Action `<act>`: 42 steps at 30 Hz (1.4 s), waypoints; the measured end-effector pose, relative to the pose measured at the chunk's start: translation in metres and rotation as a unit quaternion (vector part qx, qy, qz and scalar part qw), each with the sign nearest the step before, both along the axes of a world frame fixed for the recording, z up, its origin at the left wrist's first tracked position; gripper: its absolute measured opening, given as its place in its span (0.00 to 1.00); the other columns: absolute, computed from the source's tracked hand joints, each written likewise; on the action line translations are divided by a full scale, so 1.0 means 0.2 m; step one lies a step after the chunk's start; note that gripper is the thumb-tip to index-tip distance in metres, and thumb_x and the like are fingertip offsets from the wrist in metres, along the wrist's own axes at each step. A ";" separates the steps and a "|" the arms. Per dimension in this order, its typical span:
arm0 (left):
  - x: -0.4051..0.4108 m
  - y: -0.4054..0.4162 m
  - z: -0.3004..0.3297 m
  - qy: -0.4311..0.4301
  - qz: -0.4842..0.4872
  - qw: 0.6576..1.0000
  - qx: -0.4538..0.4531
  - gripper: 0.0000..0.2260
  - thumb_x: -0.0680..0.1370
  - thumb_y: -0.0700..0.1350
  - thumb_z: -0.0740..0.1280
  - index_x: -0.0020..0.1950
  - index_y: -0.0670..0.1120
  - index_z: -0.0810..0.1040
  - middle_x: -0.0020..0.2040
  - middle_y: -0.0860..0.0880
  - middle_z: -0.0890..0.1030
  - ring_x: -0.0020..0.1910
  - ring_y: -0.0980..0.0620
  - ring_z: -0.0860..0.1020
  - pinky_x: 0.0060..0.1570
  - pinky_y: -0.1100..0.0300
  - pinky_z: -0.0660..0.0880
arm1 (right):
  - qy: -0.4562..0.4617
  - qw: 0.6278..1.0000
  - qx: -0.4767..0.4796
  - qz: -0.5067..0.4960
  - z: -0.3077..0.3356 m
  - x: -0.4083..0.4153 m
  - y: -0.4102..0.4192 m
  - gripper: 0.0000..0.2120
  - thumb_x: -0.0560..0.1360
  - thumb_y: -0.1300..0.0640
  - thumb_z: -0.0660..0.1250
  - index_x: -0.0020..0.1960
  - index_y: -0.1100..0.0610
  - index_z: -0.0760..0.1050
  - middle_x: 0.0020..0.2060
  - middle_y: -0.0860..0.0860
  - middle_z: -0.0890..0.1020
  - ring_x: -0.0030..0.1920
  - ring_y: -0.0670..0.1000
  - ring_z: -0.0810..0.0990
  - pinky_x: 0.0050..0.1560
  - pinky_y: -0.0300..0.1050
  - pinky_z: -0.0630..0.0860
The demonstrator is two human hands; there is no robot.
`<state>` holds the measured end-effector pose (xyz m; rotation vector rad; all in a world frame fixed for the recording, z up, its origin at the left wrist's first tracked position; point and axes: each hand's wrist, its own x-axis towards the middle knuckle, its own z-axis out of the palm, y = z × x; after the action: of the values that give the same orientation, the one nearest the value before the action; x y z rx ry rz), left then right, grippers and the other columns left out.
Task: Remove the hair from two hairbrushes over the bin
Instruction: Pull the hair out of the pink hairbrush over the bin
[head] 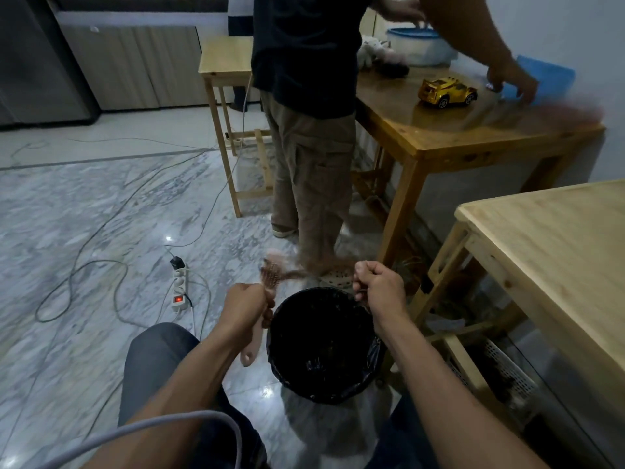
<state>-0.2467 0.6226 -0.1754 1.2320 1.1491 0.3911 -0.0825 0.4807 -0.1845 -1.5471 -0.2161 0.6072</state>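
Observation:
My left hand (244, 304) grips a pink hairbrush (269, 275) by its handle, with the bristled head pointing up and away just left of the bin. A clump of brown hair (319, 267) stretches from the bristles to my right hand (378, 282), which is closed on its end above the bin's far rim. The black-lined bin (280, 360) stands on the floor between my knees, with dark hair lying inside. A second brush is not in view.
Another person (311, 130) stands just beyond the bin, reaching over a brown table (439, 137) with a yellow toy car (447, 92). A light wooden table (558, 252) is at my right. A power strip (179, 289) and cables lie on the marble floor at left.

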 end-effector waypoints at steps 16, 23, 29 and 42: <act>0.03 -0.10 0.04 0.013 -0.146 0.983 0.114 0.13 0.73 0.34 0.67 0.31 0.46 0.74 0.24 0.49 0.72 0.26 0.49 0.69 0.32 0.53 0.65 | -0.025 0.993 -0.033 0.113 0.00 -0.05 0.03 0.23 0.78 0.46 0.73 0.70 0.46 0.73 0.56 0.47 0.84 0.39 0.46 0.86 0.35 0.39 0.80; 0.02 -0.03 0.07 -0.027 -0.057 0.995 0.072 0.13 0.76 0.31 0.65 0.33 0.41 0.74 0.31 0.41 0.73 0.23 0.49 0.68 0.28 0.58 0.62 | 0.025 0.995 -0.087 -0.032 -0.07 0.03 -0.02 0.07 0.79 0.63 0.72 0.56 0.62 0.83 0.39 0.55 0.85 0.35 0.48 0.83 0.37 0.37 0.79; 0.05 -0.06 0.06 -0.007 -0.082 0.990 0.114 0.11 0.75 0.35 0.67 0.34 0.43 0.74 0.31 0.42 0.74 0.27 0.48 0.69 0.31 0.54 0.65 | -0.041 0.979 -0.199 0.011 -0.07 0.00 -0.03 0.12 0.80 0.55 0.70 0.62 0.55 0.83 0.55 0.52 0.85 0.53 0.51 0.83 0.59 0.49 0.80; 0.09 -0.12 0.13 0.022 -0.173 0.975 0.137 0.06 0.75 0.36 0.68 0.39 0.44 0.79 0.27 0.49 0.76 0.23 0.55 0.72 0.28 0.58 0.65 | -0.052 0.987 -0.008 0.155 -0.05 -0.06 0.01 0.07 0.75 0.51 0.76 0.39 0.52 0.86 0.33 0.46 0.86 0.35 0.43 0.81 0.41 0.37 0.76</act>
<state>-0.2281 0.5990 -0.1490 1.6580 0.9135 0.2635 -0.0954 0.4827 -0.1947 -1.5757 -0.5390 0.7721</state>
